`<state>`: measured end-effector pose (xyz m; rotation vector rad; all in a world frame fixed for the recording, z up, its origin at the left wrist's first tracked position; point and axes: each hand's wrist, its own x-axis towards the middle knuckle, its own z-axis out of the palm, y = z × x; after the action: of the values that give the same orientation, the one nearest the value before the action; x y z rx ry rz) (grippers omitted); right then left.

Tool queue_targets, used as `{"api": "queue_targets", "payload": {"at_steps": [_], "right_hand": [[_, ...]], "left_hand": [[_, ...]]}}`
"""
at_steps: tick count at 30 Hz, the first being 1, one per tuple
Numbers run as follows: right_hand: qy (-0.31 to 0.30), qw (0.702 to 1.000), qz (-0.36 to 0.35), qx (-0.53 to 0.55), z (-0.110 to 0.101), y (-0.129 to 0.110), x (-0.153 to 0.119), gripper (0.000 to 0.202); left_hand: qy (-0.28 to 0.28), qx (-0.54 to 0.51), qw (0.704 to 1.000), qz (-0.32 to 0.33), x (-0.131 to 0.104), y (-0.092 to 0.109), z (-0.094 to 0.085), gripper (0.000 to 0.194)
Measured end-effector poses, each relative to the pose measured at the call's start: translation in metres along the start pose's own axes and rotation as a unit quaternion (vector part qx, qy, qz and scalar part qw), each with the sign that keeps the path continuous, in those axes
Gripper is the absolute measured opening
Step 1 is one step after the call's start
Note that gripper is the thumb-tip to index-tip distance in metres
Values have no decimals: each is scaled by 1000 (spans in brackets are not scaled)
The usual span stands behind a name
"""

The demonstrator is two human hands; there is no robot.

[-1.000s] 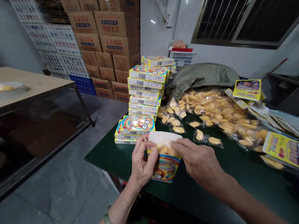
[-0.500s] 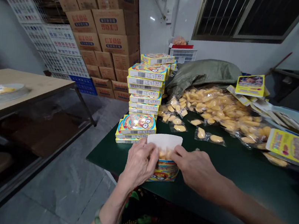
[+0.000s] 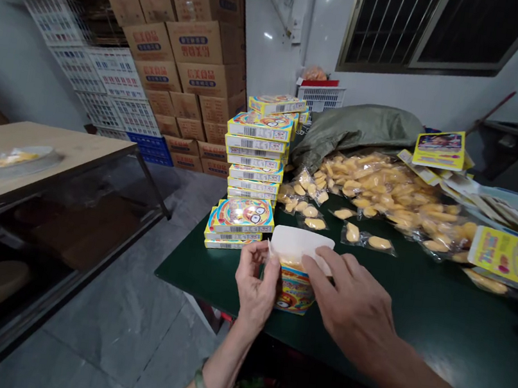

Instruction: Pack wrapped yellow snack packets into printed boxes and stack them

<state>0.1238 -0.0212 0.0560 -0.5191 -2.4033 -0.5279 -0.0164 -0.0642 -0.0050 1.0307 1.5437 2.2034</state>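
Note:
A small colourful cardboard box (image 3: 293, 291) stands upright at the table's near edge, its white top flap (image 3: 301, 242) raised at the back. Yellowish packets show just inside its mouth, partly covered by the flaps. My left hand (image 3: 257, 284) is closed on the box's left side, thumb and fingers pinching a small side flap. At the right, my right hand (image 3: 357, 303) has its thumb and fingers closed on the box's upper right edge, by the white flap.
Filled boxes (image 3: 245, 214) are stacked behind my left hand. A heap of wrapped yellow pieces (image 3: 382, 183) spills from a grey-green sack (image 3: 361, 128). Flat cartons (image 3: 517, 258) lie on the right of the green table (image 3: 418, 302). A wooden table (image 3: 76, 144) stands left, across the floor.
Both hands have shifted from the packets at the box's mouth out to its side edges. The left hand has turned and now pinches a side flap; the box sits slightly further right in view.

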Motion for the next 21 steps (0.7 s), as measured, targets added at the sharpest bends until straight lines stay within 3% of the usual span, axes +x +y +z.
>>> {"api": "queue_targets", "payload": {"at_steps": [2, 4, 8, 12, 14, 17, 19, 21], "right_hand": [[38, 998, -42, 23, -1, -8, 5, 29], [28, 997, -60, 43, 4, -12, 9, 30], [-63, 995, -45, 58, 21, -13, 14, 23], [-140, 981, -49, 126, 27, -10, 21, 16], [-105, 974, -50, 194, 21, -5, 21, 18], [68, 956, 4, 287, 7, 5, 10, 24], [160, 927, 135, 310, 5, 14, -4, 23], [133, 868, 275, 392, 14, 23, -19, 16]], "left_hand": [[12, -16, 1000, 2, -2, 0, 5, 24], [25, -24, 999, 4, -5, -2, 8, 23], [34, -4, 999, 42, -10, -13, 5, 19], [-15, 33, 992, 123, -8, -20, -2, 22], [-32, 37, 990, 130, -5, -19, -3, 28], [-20, 56, 992, 115, -1, -15, -1, 31], [-9, 69, 990, 121, 1, -13, 2, 27], [-3, 60, 991, 117, 2, -13, 4, 23]]}}
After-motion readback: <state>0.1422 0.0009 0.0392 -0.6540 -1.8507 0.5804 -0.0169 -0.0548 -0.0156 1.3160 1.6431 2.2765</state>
